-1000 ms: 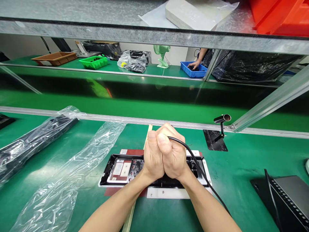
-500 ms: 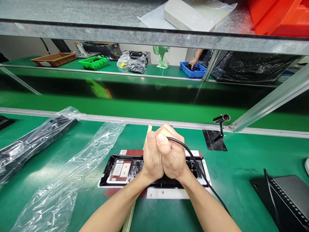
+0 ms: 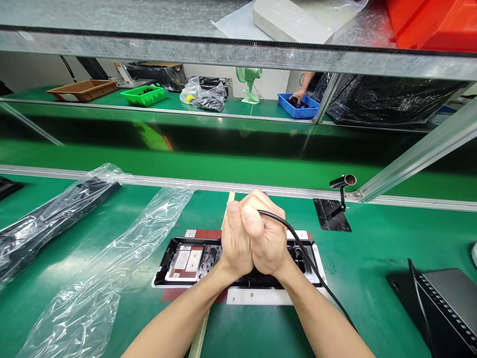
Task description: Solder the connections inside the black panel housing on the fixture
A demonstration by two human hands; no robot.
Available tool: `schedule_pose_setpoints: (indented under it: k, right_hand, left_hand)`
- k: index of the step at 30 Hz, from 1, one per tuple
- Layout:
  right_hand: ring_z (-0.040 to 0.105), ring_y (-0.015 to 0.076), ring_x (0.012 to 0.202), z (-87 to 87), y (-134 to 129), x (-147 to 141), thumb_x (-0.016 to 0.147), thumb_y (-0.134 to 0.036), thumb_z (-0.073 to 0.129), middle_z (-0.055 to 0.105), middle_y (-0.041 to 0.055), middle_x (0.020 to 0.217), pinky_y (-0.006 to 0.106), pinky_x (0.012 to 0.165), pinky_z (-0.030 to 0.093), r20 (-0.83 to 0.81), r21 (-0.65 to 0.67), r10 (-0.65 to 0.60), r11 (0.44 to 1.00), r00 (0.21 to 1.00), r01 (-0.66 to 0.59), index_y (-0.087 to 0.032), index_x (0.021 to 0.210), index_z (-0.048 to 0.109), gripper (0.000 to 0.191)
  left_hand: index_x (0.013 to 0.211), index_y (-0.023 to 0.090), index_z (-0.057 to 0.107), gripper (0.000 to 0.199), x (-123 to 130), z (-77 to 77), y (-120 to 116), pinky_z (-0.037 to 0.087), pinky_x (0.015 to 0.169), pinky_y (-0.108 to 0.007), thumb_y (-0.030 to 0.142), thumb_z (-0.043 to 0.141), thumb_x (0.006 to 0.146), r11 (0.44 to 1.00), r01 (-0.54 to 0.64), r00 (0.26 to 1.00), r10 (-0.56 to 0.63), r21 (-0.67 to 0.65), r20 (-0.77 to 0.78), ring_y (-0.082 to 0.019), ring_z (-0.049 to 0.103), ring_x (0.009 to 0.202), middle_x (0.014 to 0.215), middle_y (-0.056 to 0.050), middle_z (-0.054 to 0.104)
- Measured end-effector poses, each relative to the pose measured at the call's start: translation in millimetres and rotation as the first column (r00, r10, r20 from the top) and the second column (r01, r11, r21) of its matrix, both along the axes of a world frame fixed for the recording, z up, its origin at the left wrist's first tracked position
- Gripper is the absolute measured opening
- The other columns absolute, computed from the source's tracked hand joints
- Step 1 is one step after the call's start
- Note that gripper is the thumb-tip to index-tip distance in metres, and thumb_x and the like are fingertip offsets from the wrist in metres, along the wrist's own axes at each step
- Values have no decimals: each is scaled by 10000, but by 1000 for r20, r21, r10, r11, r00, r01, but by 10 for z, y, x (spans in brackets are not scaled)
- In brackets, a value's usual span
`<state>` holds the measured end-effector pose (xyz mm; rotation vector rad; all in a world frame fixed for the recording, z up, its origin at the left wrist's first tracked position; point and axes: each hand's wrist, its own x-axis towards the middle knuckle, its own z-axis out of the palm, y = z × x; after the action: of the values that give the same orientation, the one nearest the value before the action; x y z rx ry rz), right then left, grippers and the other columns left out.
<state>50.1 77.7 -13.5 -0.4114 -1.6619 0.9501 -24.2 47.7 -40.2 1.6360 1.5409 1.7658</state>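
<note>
My left hand (image 3: pixel 237 241) and my right hand (image 3: pixel 269 238) are pressed together above the middle of a long black housing (image 3: pixel 167 263). Both are closed, thumbs side by side. A black cable (image 3: pixel 309 258) comes out at the top of my right hand and curves down to the right past my forearm. Whatever my left fingers hold is hidden. The housing lies open side up on red and white plates (image 3: pixel 261 297), with a label and round holes showing at its left. A pale yellow strip (image 3: pixel 199 338) runs beneath it.
Clear plastic film (image 3: pixel 122 258) and a wrapped black part (image 3: pixel 59 219) lie left. A small black stand (image 3: pixel 341 199) and a black panel (image 3: pixel 443 303) are right. Overhead runs a metal shelf (image 3: pixel 149 49). Beyond, another person's hand (image 3: pixel 299 94) reaches into a blue bin (image 3: pixel 303 112).
The view has shifted very slightly. My hands stay in the same closed pose over the housing. Across the bench, the other person's hand has moved slightly within the blue bin.
</note>
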Motion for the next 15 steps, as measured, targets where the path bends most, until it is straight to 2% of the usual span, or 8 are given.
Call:
schedule_pose_setpoints:
  k: [7, 15]
  right_hand:
    - [436, 125, 725, 5, -8, 1, 1006, -258, 445, 499, 14, 708, 309, 672, 372, 4, -7, -1, 1000, 1000, 1, -171, 694, 449, 323]
    - [435, 114, 724, 7, -2, 0, 994, -237, 461, 497, 10, 705, 307, 671, 365, -7, -5, 1, 1000, 1000, -1, -156, 690, 454, 315]
  left_hand:
    - [768, 162, 470, 451, -8, 32, -4, 497, 611, -239, 267, 175, 1093, 999, 20, 999, -18, 47, -43, -97, 528, 646, 721, -30, 545]
    - [768, 162, 486, 479, 0, 44, -3, 501, 598, -250, 342, 180, 1091, 999, 31, 999, -30, 33, -21, -107, 545, 640, 722, -46, 566]
